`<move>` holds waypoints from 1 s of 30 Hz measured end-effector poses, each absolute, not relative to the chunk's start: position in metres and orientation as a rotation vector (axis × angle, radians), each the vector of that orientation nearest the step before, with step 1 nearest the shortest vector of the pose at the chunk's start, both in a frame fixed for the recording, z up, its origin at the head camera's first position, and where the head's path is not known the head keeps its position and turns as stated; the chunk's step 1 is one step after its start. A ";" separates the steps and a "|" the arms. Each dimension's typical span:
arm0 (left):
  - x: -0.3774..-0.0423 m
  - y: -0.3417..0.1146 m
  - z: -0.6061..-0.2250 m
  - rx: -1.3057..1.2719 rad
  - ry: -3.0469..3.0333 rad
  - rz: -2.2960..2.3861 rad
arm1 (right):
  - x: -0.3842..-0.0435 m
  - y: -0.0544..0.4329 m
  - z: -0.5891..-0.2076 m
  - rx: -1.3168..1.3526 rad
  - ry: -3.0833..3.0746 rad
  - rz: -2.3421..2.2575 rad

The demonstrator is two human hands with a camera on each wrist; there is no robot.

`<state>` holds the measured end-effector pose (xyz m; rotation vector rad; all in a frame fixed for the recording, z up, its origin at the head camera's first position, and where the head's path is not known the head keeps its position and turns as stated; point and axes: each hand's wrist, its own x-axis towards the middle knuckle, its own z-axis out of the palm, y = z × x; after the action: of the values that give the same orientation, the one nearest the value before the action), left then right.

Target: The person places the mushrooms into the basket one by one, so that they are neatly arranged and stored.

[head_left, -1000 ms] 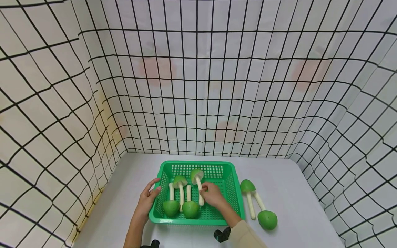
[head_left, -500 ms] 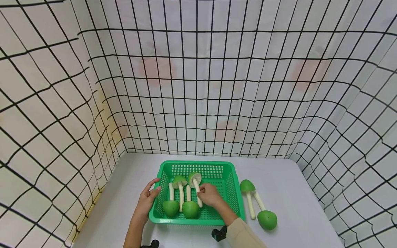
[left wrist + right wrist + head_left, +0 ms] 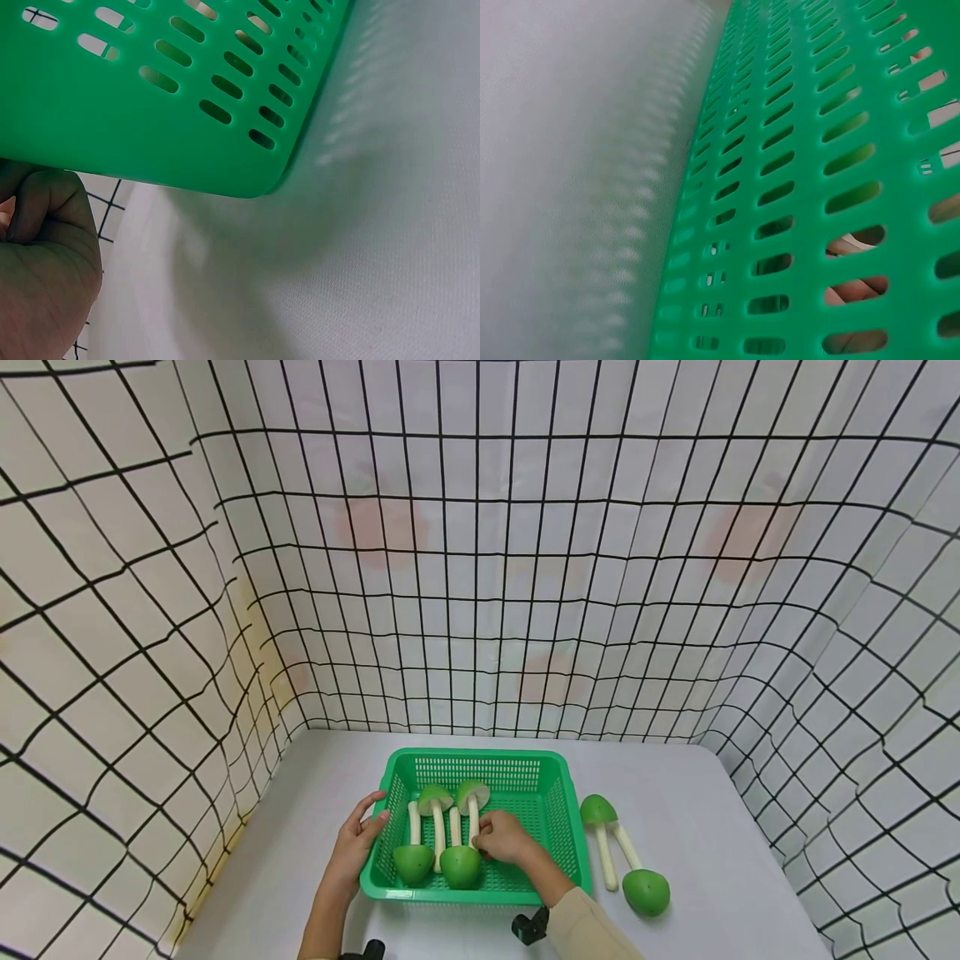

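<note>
A green plastic basket (image 3: 480, 895) stands on the white table. My left hand (image 3: 352, 847) grips its left rim with the thumb over the edge; in the left wrist view the fingers curl at that rim. Several toy mushrooms with green caps and pale stems lie side by side in the basket's left half, caps alternating near and far. My right hand (image 3: 504, 837) pinches the lower stem of the rightmost toy mushroom (image 3: 472, 795), whose cap points to the back. Directly left of it lies another mushroom (image 3: 461, 867), cap toward me. In the right wrist view the slotted basket wall mostly hides the right hand.
Two more toy mushrooms lie on the table right of the basket, one cap (image 3: 598, 810) pointing away, the other cap (image 3: 647, 892) toward me. Black netting (image 3: 495, 599) over pale walls encloses the table at the back and both sides.
My right hand has moved slightly left and toward me along the stem. The held mushroom has shifted left and straightened beside the others. The left hand stays on the rim.
</note>
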<state>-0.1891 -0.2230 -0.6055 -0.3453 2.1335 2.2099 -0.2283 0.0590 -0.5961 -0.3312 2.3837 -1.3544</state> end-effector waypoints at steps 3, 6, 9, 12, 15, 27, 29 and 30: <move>-0.189 -0.223 -0.605 -0.344 2.135 2.212 | -0.228 0.060 -0.596 -0.323 2.366 -1.367; -0.190 -0.223 -0.605 -0.345 2.137 2.209 | -0.228 0.060 -0.596 -0.315 2.364 -1.375; -0.190 -0.223 -0.605 -0.345 2.138 2.209 | -0.228 0.061 -0.595 -0.310 2.368 -1.375; -0.190 -0.223 -0.605 -0.346 2.135 2.211 | -0.228 0.062 -0.595 -0.303 2.377 -1.377; -0.190 -0.224 -0.605 -0.347 2.136 2.205 | -0.228 0.064 -0.594 -0.283 2.387 -1.377; -0.190 -0.224 -0.606 -0.352 2.154 2.177 | -0.228 0.083 -0.586 -0.285 2.454 -1.405; -0.190 -0.225 -0.606 -0.347 2.149 2.178 | -0.227 0.087 -0.586 -0.290 2.472 -1.403; -0.190 -0.225 -0.606 -0.343 2.150 2.177 | -0.226 0.089 -0.586 -0.293 2.481 -1.402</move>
<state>-0.1902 -0.2249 -0.6060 -0.3427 2.1500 2.1774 -0.2259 0.0887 -0.5856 -0.2930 2.4808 -1.4017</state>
